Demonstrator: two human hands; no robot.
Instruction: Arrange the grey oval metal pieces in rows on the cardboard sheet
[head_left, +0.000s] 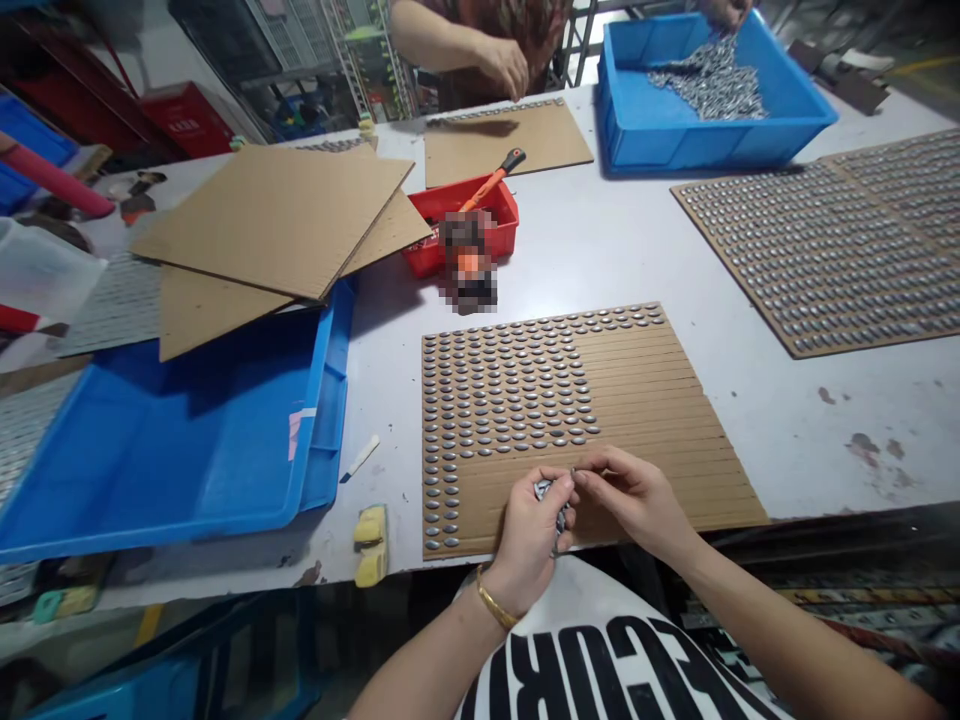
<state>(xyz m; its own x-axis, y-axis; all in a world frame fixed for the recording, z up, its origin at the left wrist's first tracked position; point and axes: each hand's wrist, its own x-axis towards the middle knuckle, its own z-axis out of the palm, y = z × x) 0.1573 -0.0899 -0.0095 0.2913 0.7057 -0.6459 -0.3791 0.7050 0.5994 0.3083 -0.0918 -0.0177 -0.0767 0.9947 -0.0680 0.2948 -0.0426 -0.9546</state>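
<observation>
Two bare hands worked over one sheet of brown cardboard, ribbed with fine dark lines, on a pale, stained tabletop. Left hand, gold-coloured bracelet at the wrist: fingers curled around a small clutch of metal pieces; number hidden by the fingers. Right hand: thumb and forefinger pinched narrow beside the left thumb, with what looked like the edge of one piece at the tips.

Pieces: silvery, smooth, slim ovals with pointed ends. On the near sheet they lay in even rows, too many to count surely: a block at the far left, two rows running on toward the right corner, two columns running down the left edge. The near right area was bare card.

Blue plastic bins, two: the far bin held a loose glinting heap; the left bin was partly covered by at least two overlapping flat boards. Red plastic tray, one, with one orange-handled tool slanting out; a pixelated patch hid part of it.

On the right, more card densely set with pieces; could not tell whether one sheet or two. Across the table, one co-worker's hand hovered over another sheet, pieces lining its far edge.
</observation>
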